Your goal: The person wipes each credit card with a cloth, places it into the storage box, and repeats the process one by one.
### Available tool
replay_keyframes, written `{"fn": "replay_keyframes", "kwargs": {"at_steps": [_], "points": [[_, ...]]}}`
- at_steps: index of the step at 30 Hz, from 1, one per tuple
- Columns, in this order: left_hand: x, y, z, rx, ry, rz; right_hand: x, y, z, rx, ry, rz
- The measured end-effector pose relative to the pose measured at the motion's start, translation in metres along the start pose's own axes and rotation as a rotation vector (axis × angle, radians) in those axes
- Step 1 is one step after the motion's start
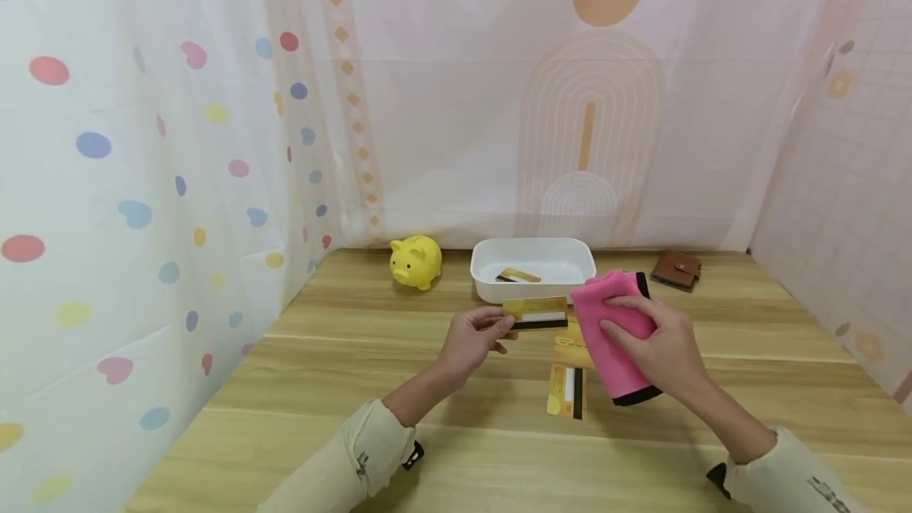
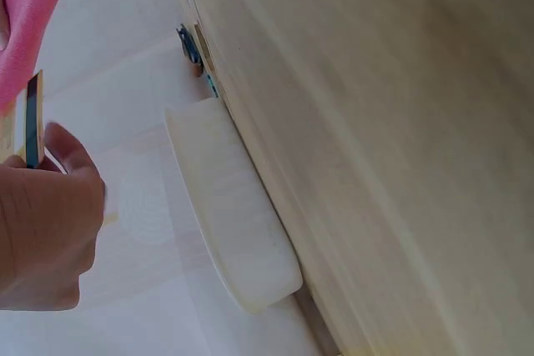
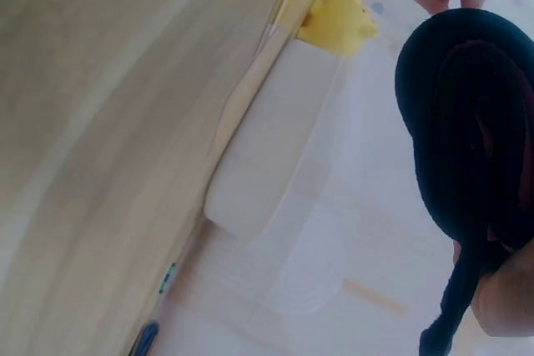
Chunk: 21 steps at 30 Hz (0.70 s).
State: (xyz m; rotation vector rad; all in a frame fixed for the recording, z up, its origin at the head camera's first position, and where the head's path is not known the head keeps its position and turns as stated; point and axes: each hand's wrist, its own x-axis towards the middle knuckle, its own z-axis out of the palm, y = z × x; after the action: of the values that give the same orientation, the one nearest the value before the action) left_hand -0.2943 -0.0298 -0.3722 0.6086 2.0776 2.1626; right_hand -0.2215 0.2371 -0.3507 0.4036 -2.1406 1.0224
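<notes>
My left hand point(image 1: 472, 341) pinches a gold bank card point(image 1: 534, 312) by its left end, with the dark stripe along the lower edge facing me. In the left wrist view the same card point(image 2: 33, 118) stands upright from the fingers, close to the pink cloth. A folded pink cloth point(image 1: 607, 343) with black edging is gripped in my right hand point(image 1: 668, 345), just right of the card. From the right wrist, the cloth's black rolled edge point(image 3: 442, 139) hides most of that hand. Below the cloth lie more gold cards point(image 1: 566, 393) on the wooden table, partly covered by it.
Behind the hands stands a white plastic bin point(image 1: 530, 291) with a gold card point(image 1: 518, 275) inside. A yellow piggy bank point(image 1: 416, 262) is left of the bin, and a brown snap wallet point(image 1: 675, 270) lies right of it. Patterned curtains border the table's back and sides.
</notes>
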Motion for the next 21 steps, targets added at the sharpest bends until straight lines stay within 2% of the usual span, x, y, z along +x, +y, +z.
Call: {"fn": "replay_keyframes", "kwargs": {"at_steps": [8, 16, 21], "points": [[-0.001, 0.003, 0.001, -0.072, -0.070, -0.032, 0.000, -0.007, 0.003, 0.026, 0.008, -0.045], [-0.003, 0.007, 0.001, -0.055, -0.196, -0.058, -0.002, -0.016, 0.011, 0.069, -0.011, -0.067], [-0.003, 0.008, 0.002, -0.044, -0.247, -0.071, 0.000, -0.022, 0.018, 0.100, -0.025, -0.083]]}}
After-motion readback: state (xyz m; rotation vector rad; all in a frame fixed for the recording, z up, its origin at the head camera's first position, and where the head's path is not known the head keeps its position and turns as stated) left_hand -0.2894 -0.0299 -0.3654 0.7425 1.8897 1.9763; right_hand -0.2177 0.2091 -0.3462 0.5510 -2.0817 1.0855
